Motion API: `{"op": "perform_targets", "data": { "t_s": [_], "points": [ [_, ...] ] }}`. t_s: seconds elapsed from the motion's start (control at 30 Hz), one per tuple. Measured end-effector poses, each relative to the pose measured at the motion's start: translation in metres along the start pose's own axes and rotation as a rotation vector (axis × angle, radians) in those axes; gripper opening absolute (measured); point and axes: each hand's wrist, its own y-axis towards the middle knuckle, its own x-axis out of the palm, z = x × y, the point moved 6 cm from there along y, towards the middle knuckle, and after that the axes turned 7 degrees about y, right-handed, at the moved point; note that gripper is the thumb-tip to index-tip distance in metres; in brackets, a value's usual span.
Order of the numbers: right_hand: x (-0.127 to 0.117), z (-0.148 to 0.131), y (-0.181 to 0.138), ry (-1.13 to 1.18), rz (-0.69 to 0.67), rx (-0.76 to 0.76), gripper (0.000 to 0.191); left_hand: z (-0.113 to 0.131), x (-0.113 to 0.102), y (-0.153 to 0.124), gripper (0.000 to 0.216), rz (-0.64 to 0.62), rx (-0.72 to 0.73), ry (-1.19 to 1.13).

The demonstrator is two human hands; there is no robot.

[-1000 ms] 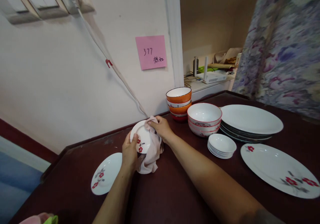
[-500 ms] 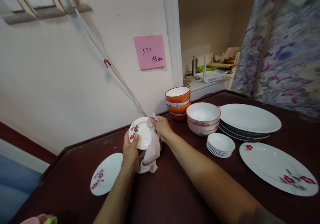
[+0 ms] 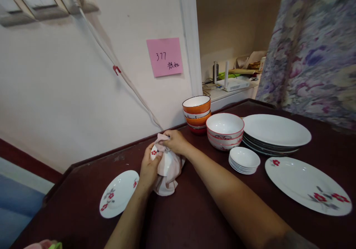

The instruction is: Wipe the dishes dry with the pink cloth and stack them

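small plate (image 3: 164, 165), white with red flowers, held tilted over the table (image 3: 180, 223) between both hands, near the foot of the wall (image 3: 83, 93). partly covered by pale pink cloth (image 3: 167, 186). looks like glazed ceramic. judged light enough for one hand, fully stiff, no give at the rim. probably slick on the glaze, more so if damp; can't tell wet from dry. likely to chip or crack on a knock. best taken by the rim, thumb on the upper face, fingers spread beneath, not pinched at the very edge.

left hand (image 3: 150, 167): fingers gripping the left side of the plate, thumb over the face; underside hidden. right hand (image 3: 174, 142): fingers closed on the bunched cloth at the upper rim. cloth soft, limp, hanging in folds; likely to add some friction, best held gathered.

farther out, flat to the left: flowered plate (image 3: 119, 193). to the right: stack of orange and white bowls (image 3: 197, 111), red-rimmed bowls (image 3: 225, 130), small dishes (image 3: 244, 158), large plates (image 3: 276, 130), oval plate (image 3: 308, 186). likely just as brittle.
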Motion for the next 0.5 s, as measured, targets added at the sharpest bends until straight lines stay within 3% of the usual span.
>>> {"op": "perform_targets", "data": {
  "t_s": [0.13,0.23,0.37,0.5],
  "points": [
    [-0.013,0.009,0.001,0.243,0.283,0.101,0.017,0.001,-0.005,0.001,0.054,0.133,-0.006,-0.063],
    [-0.018,0.015,0.001,0.358,0.351,0.146,0.019,-0.003,-0.002,-0.002,0.046,0.092,-0.083,-0.084],
    [-0.015,0.008,0.003,0.217,0.143,0.083,0.015,-0.002,-0.003,-0.003,0.043,0.028,-0.023,0.040],
    [-0.009,-0.004,-0.001,-0.084,-0.110,-0.027,0.011,-0.003,-0.001,-0.002,0.043,-0.063,-0.004,0.163]
  ]
}}
